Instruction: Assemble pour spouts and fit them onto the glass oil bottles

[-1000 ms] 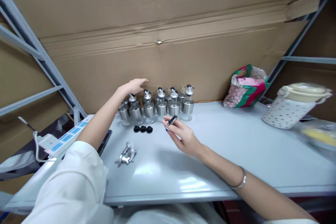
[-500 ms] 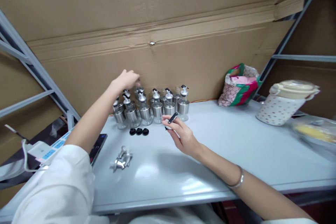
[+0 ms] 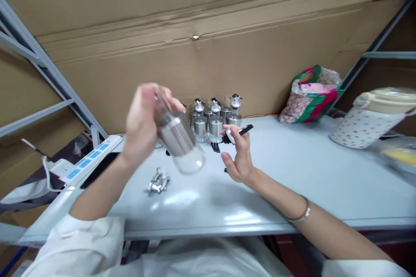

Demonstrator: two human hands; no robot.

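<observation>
My left hand (image 3: pixel 143 117) is wrapped round the neck of a glass bottle (image 3: pixel 179 140) with a brushed-metal sleeve, tilted and blurred by motion above the table. It has no spout on it that I can see. Between the fingers of my right hand (image 3: pixel 240 151) is a pour spout (image 3: pixel 230 136) with a silver cap, a black plug and a black lever. Behind my hands stand several similar bottles (image 3: pixel 216 129), some with spouts fitted. Small black parts (image 3: pixel 215 147) lie on the table near them. Several silver spout pieces (image 3: pixel 158 181) lie at the left.
A white power strip (image 3: pixel 94 158) and a dark phone (image 3: pixel 99 171) lie along the left edge of the grey table (image 3: pixel 276 194). At the back right are a patterned bag (image 3: pixel 308 97), a dotted white jug (image 3: pixel 364 121) and something yellow under plastic (image 3: pixel 399 156). Cardboard (image 3: pixel 162 69) lines the back.
My left hand has lifted a bottle from the back row and brought it forward, tilting it. My right hand still holds the spout, now turned with its lever pointing right. The view has shifted slightly.
</observation>
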